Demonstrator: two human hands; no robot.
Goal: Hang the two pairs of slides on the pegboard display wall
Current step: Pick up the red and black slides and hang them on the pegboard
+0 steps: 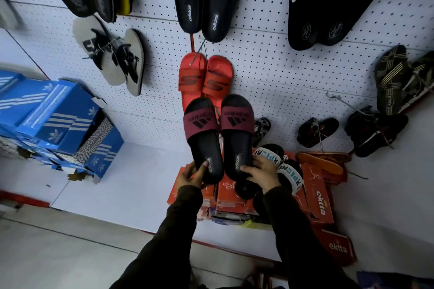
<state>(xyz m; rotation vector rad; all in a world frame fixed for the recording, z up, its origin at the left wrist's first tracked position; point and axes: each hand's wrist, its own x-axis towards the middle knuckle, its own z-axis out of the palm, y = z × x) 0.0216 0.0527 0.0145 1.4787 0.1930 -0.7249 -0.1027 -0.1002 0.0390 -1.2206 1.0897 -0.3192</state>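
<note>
A white pegboard display wall (270, 73) fills the head camera's view, already hung with slides: a maroon-and-black pair (202, 0) at top, a white-strapped pair (333, 2) to its right, and a red pair (204, 77) at centre on a cord. Blue shoe boxes (56, 119) are stacked at left; orange boxes (317, 192) lie below. In front of the wall a person holds up a maroon-strapped black pair of slides (218, 134), toes upward, overlapping the lower end of the red pair. The left hand (190, 175) has its fingers closed around the heel of the left slide; the right hand (260, 172) grips the heel of the right slide in the same way. A second, white-strapped pair of slides (281, 166) rests on the orange boxes just beside the right hand. The held slides look light, with soft flexible footbeds; whatever joins them cannot be made out, so the heels or strap seem the surest hold.
</note>
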